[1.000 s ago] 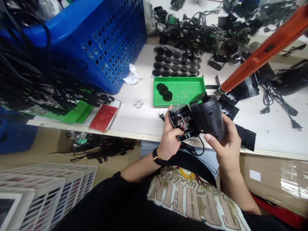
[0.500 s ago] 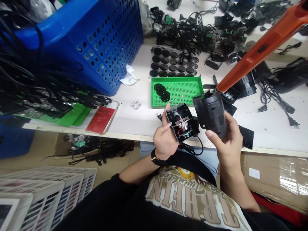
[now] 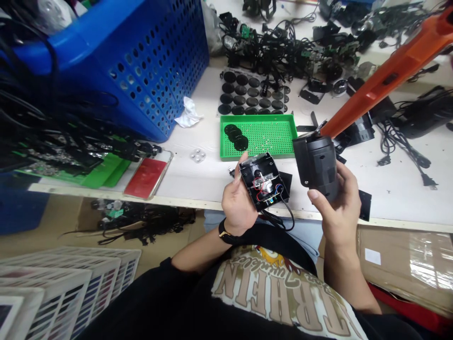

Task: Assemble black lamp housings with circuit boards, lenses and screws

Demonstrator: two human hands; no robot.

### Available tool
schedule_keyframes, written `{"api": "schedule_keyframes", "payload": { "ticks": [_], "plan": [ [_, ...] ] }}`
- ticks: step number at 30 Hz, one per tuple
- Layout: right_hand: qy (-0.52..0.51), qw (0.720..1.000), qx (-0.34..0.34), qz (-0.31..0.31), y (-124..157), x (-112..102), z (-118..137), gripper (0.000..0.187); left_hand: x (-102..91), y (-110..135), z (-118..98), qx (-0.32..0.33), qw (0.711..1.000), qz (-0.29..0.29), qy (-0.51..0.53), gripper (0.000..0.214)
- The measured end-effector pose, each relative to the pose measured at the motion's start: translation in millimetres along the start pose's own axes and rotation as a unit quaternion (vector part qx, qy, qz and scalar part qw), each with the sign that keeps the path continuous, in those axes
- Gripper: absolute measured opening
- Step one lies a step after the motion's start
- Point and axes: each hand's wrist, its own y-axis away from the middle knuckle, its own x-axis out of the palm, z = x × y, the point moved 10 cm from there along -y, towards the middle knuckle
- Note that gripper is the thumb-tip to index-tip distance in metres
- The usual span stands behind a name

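My left hand grips an open black plastic electronics housing showing red and black wires and a small circuit board. A black cable trails from it past my wrist. My right hand holds a black cylindrical casing upright, its open end toward the housing. The two parts are apart, with a gap between them. Just beyond my hands lies a green perforated tray holding several black rubber discs.
A blue perforated crate stands at the left, and a long orange tool extends in from the upper right. Black cables and loose parts cover the far table. White crates stand on the floor at lower left.
The cylindrical casing has moved right and up, away from the housing, and now stands more upright. The housing has turned its open side more toward me.
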Motion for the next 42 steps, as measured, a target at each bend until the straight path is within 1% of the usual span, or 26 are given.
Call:
{"api": "schedule_keyframes", "payload": {
  "ticks": [2, 4, 8, 10, 12, 14, 17, 19, 26, 28, 30, 32, 35, 38, 40, 42],
  "plan": [
    [0.016, 1.0, -0.005, 0.017, 5, 9, 7, 0.092, 0.9, 1, -1, 0.021, 1.0, -0.004, 0.005, 0.061],
    [0.039, 0.998, -0.033, 0.033, 11, 20, 22, 0.097, 1.5, 4, -2, 0.039, 0.999, -0.013, 0.011, 0.059],
    [0.091, 0.985, -0.142, 0.048, 25, 41, 59, 0.094, -1.3, 9, 1, 0.054, 0.998, -0.036, 0.018, 0.058],
    [0.116, 0.976, -0.178, 0.053, 30, 49, 67, 0.09, -2.2, 11, 0, 0.067, 0.997, -0.037, 0.006, 0.058],
    [0.132, 0.973, -0.182, 0.061, 30, 55, 65, 0.086, -2.4, 12, 0, 0.075, 0.997, -0.033, -0.008, 0.06],
    [0.138, 0.974, -0.166, 0.073, 29, 58, 58, 0.085, -2.3, 14, -1, 0.082, 0.996, -0.03, -0.02, 0.063],
    [0.139, 0.975, -0.152, 0.083, 29, 59, 49, 0.084, -1.0, 16, -3, 0.089, 0.995, -0.022, -0.036, 0.068],
    [0.14, 0.975, -0.151, 0.086, 30, 59, 47, 0.084, 0.6, 17, -2, 0.082, 0.995, -0.015, -0.046, 0.072],
    [0.127, 0.976, -0.136, 0.117, 28, 61, 42, 0.084, 4.2, 20, 2, 0.082, 0.993, 0.04, -0.069, 0.079],
    [0.128, 0.975, -0.135, 0.123, 28, 61, 41, 0.084, 6.9, 21, 4, 0.08, 0.99, 0.069, -0.094, 0.087],
    [0.13, 0.973, -0.143, 0.126, 29, 62, 42, 0.083, 11.1, 22, 4, 0.076, 0.985, 0.098, -0.12, 0.099],
    [0.13, 0.971, -0.157, 0.127, 31, 64, 45, 0.082, 13.1, 23, 3, 0.071, 0.982, 0.108, -0.14, 0.111],
    [0.134, 0.966, -0.182, 0.123, 36, 65, 50, 0.084, 11.1, 25, -1, 0.07, 0.981, 0.087, -0.157, 0.118],
    [0.144, 0.963, -0.197, 0.115, 40, 67, 54, 0.086, 4.8, 25, -2, 0.07, 0.982, 0.048, -0.171, 0.118],
    [0.139, 0.962, -0.203, 0.115, 41, 68, 56, 0.086, -1.1, 25, -1, 0.063, 0.982, 0.022, -0.175, 0.109],
    [0.13, 0.963, -0.204, 0.117, 42, 69, 57, 0.085, -6.6, 23, 3, 0.043, 0.984, 0.006, -0.174, 0.093]
  ]
}}
